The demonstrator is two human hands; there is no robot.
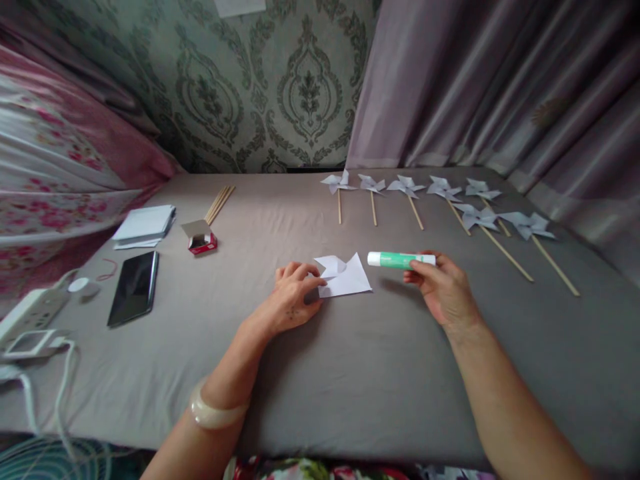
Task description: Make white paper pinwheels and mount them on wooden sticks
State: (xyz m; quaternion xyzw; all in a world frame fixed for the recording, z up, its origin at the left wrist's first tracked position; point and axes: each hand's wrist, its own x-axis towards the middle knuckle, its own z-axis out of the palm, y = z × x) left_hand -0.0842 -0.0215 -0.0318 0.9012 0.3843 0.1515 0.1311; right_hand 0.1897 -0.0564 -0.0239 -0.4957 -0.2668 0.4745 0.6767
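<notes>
My right hand [445, 287] grips a green-and-white glue stick [397, 260] between thumb and fingers, held level just above the cloth. Its white end points left, toward a partly folded white paper pinwheel [347, 279]. On that paper's left edge lies my left hand [297, 297], its fingers curled and closed on it. One folded flap stands up at the middle of the paper, and a corner points up at the right. A gap separates the glue stick from the paper.
Several finished paper pinwheels on sticks [410, 188] lie at the back right. To the left are loose wooden sticks [220, 203], a small open red box [203, 243], a stack of white paper [144, 225], a phone [133, 288] and a power strip [33, 313] with cables.
</notes>
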